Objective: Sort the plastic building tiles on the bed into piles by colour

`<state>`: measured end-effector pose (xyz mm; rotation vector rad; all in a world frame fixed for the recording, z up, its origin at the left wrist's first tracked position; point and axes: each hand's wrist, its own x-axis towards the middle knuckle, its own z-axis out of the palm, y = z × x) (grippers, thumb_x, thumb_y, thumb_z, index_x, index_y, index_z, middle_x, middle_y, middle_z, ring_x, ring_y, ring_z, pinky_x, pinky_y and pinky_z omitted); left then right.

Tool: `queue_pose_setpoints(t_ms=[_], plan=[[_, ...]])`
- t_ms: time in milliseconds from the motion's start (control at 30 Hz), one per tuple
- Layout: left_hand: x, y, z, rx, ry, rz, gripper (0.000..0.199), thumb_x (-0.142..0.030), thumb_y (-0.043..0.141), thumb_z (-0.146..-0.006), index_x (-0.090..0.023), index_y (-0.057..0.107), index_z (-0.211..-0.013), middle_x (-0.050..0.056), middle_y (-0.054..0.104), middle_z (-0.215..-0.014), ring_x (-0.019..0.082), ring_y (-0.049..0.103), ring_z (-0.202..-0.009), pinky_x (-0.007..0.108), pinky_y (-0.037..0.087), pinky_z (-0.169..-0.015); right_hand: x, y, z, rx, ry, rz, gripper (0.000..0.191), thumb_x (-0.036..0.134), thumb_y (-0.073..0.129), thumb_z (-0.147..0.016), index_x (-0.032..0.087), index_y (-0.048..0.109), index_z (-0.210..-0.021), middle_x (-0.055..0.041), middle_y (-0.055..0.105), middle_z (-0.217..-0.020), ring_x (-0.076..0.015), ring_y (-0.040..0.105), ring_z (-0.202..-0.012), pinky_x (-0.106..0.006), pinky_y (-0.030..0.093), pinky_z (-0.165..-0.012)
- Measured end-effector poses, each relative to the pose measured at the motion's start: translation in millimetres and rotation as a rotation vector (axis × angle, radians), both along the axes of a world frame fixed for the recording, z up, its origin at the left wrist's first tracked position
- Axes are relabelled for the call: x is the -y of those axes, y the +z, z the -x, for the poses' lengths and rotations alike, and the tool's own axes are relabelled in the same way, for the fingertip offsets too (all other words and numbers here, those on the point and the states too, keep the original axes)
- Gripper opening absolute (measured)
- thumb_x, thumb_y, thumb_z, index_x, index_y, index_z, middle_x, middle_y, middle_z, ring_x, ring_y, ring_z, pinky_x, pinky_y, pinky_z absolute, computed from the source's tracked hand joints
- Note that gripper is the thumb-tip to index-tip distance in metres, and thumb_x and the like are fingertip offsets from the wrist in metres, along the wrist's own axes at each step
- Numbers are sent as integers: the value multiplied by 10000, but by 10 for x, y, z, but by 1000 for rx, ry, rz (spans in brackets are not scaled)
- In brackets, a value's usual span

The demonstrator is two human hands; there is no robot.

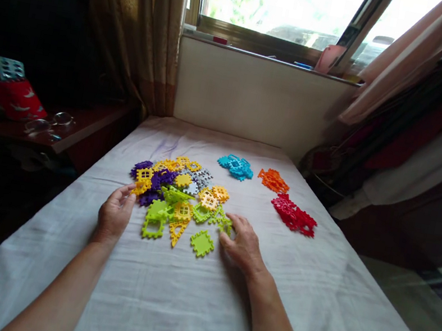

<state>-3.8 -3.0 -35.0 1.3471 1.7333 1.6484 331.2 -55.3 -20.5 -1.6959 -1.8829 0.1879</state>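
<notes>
A mixed pile of plastic interlocking building tiles lies on the sheet between my hands, with purple tiles (164,178), grey tiles (201,178), yellow tiles and lime green ones. My left hand (115,214) is at the pile's left side, thumb and fingers closed at the edge of a yellow tile (141,187). At the right side, my right hand (244,245) has its thumb and fingertips around a green tile (225,227), partly hidden by them. A flat green square tile (202,243) lies in front of the pile, near a yellow triangular tile (177,233).
Separate heaps of blue tiles (235,166), orange tiles (273,180) and red tiles (293,214) lie farther back and right on the sheet-covered bed (179,306). Glasses (49,124) and a red pouch (14,98) rest on a side table. Clothes hang at right.
</notes>
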Motion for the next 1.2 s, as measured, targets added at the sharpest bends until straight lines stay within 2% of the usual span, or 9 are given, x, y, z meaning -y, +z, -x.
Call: queue_pose_setpoints(t_ms=[200, 333, 400, 467, 600, 833, 933, 1100, 1200], plan=[[9, 57, -20, 17, 18, 7, 366, -411, 585, -743, -201, 675, -1029, 70, 733, -1042, 206, 688, -923, 382, 541, -925, -155, -176, -368, 26, -267, -76, 396, 184, 563, -771, 171, 689, -1147, -141, 628, -1259, -261, 571, -1182, -406, 450, -1039], [22, 76, -32, 10, 17, 10, 366, -401, 581, -744, -198, 675, -1034, 71, 736, -1043, 203, 691, -926, 378, 547, -919, -148, -168, -387, 78, -400, -106, 342, 215, 562, -817, 206, 708, -1126, -142, 592, -1326, -297, 539, -1185, -460, 436, -991], [24, 75, -37, -1, 7, 17, 369, -402, 577, -752, -194, 675, -1040, 78, 735, -1067, 207, 693, -943, 383, 546, -925, -112, -133, -276, 74, -369, -136, 309, 245, 563, -842, 243, 718, -1110, -117, 594, -1329, -290, 525, -1188, -455, 426, -974], [22, 67, -41, -17, -1, 21, 367, -405, 574, -760, -191, 677, -1040, 87, 730, -1099, 214, 692, -970, 393, 542, -938, -74, -92, -120, 74, -264, -148, 288, 248, 568, -854, 268, 725, -1094, -93, 610, -1309, -272, 512, -1198, -444, 406, -987], [13, 45, -51, -53, -16, -10, 353, -404, 568, -773, -186, 683, -1026, 100, 724, -1134, 226, 679, -1048, 408, 517, -987, -31, -18, 132, 109, -91, -39, 294, 206, 587, -844, 269, 719, -1098, -89, 621, -1299, -261, 502, -1221, -446, 368, -1024], [21, 44, -42, -104, -33, -16, 345, -409, 564, -791, -189, 686, -1027, 95, 722, -1139, 223, 677, -1061, 407, 515, -995, -26, 36, 121, 85, 9, 47, 111, 240, 607, -855, 227, 691, -926, -92, 631, -1286, -255, 513, -1230, -428, 369, -1015], [14, 26, -30, -108, -36, -11, 362, -419, 563, -791, -184, 684, -1038, 102, 719, -1143, 228, 675, -1063, 412, 509, -1002, -20, 37, 49, 93, -39, -30, 122, 238, 585, -877, 224, 680, -953, -101, 609, -1327, -257, 487, -1262, -433, 346, -1037], [8, 20, -31, -114, -50, -14, 361, -422, 561, -788, -184, 680, -1032, 101, 712, -1155, 228, 668, -1074, 406, 507, -1003, -56, 19, -213, 71, -305, -78, 156, 241, 548, -895, 217, 673, -986, -110, 600, -1333, -257, 496, -1226, -423, 368, -1007], [14, 31, -37, -116, -44, -10, 356, -416, 561, -787, -182, 680, -1028, 101, 714, -1147, 225, 670, -1065, 402, 508, -1002, -84, -12, -362, 70, -391, -79, 143, 259, 567, -876, 215, 677, -957, -114, 617, -1294, -267, 513, -1184, -431, 382, -979]])
